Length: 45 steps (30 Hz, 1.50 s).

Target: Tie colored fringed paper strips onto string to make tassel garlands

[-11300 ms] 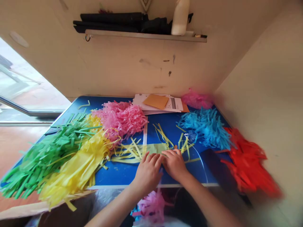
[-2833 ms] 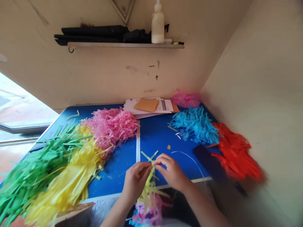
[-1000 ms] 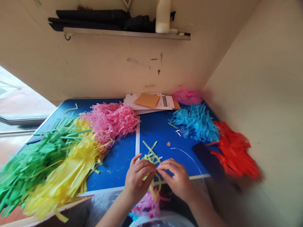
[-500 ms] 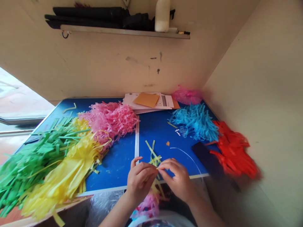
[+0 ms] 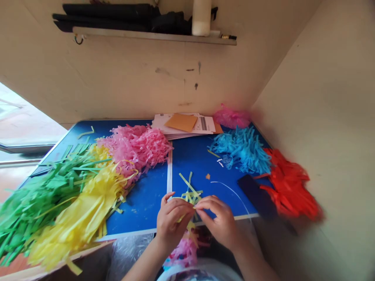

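Observation:
My left hand point(image 5: 172, 220) and my right hand point(image 5: 219, 220) meet over the near edge of the blue table point(image 5: 146, 203). Both pinch a small bundle of yellow paper strips point(image 5: 190, 192). Its loose ends fan upward above my fingers, and more strips hang down between my wrists. Pink and blue fringe point(image 5: 184, 251) lies in my lap below.
Piles of cut paper fringe cover the table: green point(image 5: 38, 195) and yellow point(image 5: 84, 207) on the left, pink point(image 5: 140, 144) in the middle, blue point(image 5: 241, 150) and red point(image 5: 288, 187) on the right. Papers with an orange envelope point(image 5: 183, 121) lie at the back. A dark flat object point(image 5: 253, 193) sits right.
The yellow strips that lay spread flat on the table are gathered into a bundle between my hands, now held near the table's front edge. Over the last second my hands barely moved.

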{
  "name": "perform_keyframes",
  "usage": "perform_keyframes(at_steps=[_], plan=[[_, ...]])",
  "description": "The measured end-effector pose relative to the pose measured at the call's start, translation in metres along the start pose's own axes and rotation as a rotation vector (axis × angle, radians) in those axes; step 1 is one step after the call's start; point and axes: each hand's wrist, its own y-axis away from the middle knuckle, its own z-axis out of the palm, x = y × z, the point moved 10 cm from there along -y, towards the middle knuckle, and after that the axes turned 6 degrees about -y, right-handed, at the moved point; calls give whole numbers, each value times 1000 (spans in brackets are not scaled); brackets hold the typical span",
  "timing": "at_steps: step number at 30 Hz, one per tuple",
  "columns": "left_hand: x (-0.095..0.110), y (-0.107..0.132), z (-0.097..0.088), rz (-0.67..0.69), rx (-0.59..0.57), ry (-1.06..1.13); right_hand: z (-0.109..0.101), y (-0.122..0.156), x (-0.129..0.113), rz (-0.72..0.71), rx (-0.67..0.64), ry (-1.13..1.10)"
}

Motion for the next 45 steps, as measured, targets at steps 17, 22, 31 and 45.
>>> perform_keyframes(at_steps=[17, 22, 31, 45], plan=[[-10, 11, 13, -25, -71, 42, 5, 5, 8, 23, -21, 14], [-12, 14, 12, -51, -25, 60, 4, 5, 6, 12, -9, 16], [-5, 7, 7, -8, -17, 43, 5, 4, 5, 17, -20, 5], [-4, 10, 18, -55, -6, -33, 4, 10, 0, 2, 71, 26]])
